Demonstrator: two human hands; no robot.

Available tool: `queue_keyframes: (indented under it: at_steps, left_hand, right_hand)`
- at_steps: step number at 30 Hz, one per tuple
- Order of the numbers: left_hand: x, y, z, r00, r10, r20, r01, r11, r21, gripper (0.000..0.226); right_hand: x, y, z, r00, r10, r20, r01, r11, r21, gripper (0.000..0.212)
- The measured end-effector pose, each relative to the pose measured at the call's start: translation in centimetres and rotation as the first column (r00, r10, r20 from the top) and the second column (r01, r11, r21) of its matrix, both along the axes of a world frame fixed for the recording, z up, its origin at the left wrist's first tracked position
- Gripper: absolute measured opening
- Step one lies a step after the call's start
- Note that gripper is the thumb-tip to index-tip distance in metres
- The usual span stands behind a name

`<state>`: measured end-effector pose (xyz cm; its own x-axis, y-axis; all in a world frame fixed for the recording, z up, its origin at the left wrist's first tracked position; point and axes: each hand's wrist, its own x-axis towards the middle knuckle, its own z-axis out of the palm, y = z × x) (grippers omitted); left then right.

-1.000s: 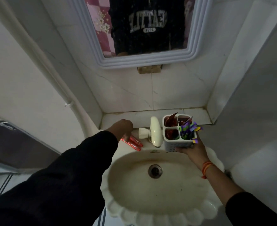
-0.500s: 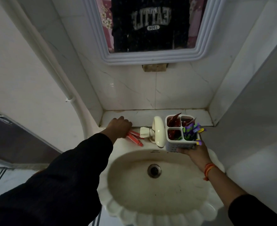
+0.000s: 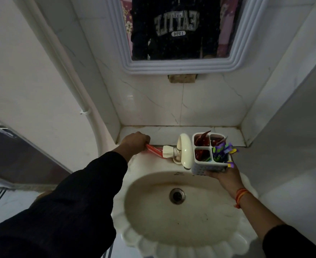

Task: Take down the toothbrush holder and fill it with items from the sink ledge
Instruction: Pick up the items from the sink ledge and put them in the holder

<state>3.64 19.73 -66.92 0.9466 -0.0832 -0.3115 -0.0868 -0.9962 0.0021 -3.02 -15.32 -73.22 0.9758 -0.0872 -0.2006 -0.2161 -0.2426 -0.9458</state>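
My right hand (image 3: 226, 176) holds a white four-compartment toothbrush holder (image 3: 210, 165) from below, upright above the sink's right rim. Its compartments hold red items and several purple-green toothbrushes (image 3: 223, 148). My left hand (image 3: 135, 141) is closed on the end of a red toothpaste tube (image 3: 154, 149) that lies on the sink's back rim, left of the tap. The tube's far end runs behind the tap handle.
A cream tap (image 3: 184, 150) with a side handle stands between my two hands. The oval sink (image 3: 146, 211) with its drain lies below. A tiled ledge (image 3: 164, 133) runs along the back wall under a framed mirror (image 3: 116, 34). Walls close in on both sides.
My left hand has tightened on the red tube and shifted it toward the back of the rim. My right hand and the holder have hardly moved.
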Motion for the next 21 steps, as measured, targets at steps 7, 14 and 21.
queue_keyframes:
  at_steps: [7,14,21]
  left_hand:
    - [0.7,0.7,2.3,0.999,0.009,0.033,-0.005,0.991,-0.136,0.031]
    - [2.3,-2.9,9.6,0.977,0.008,0.212,0.065,0.94,-0.335,0.03]
    - [0.5,-9.8,18.2,0.893,-0.136,0.43,0.31,0.878,-0.364,0.029]
  right_hand:
    - [-0.1,0.2,0.4,0.999,-0.003,0.036,0.002,1.0,0.018,0.08]
    - [-0.1,0.1,0.3,0.999,0.01,0.048,-0.013,0.998,0.058,0.082]
    - [-0.2,0.1,0.7,0.999,0.022,0.039,-0.025,0.996,0.083,0.085]
